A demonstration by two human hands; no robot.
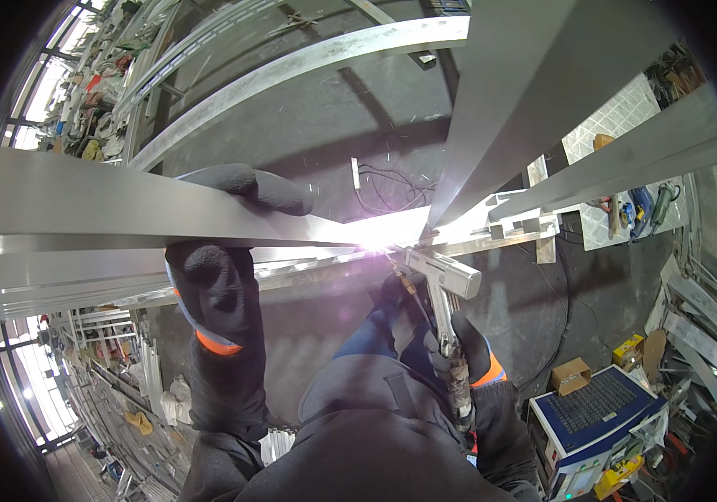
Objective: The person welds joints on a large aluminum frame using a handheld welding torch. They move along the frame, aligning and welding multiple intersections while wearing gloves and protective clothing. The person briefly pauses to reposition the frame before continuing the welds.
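Matte grey floor (308, 117) beneath flat-sided metal beam (124, 205)

On the right, a pale patterned plate (597, 235) is holding several hand tools (614, 216), including a blue tool (641, 205) and a green tool (665, 203). Below, a brown cardboard box (572, 377) is sitting near a yellow box (628, 351), and metal lengths (704, 335) are lying heaped toward the rim. Shadows are crossing the grey floor (325, 113). At left, windows (40, 88) are glowing, clutter (106, 117) is crowding the upper side, and a whitish bag (176, 403) is lying lower down
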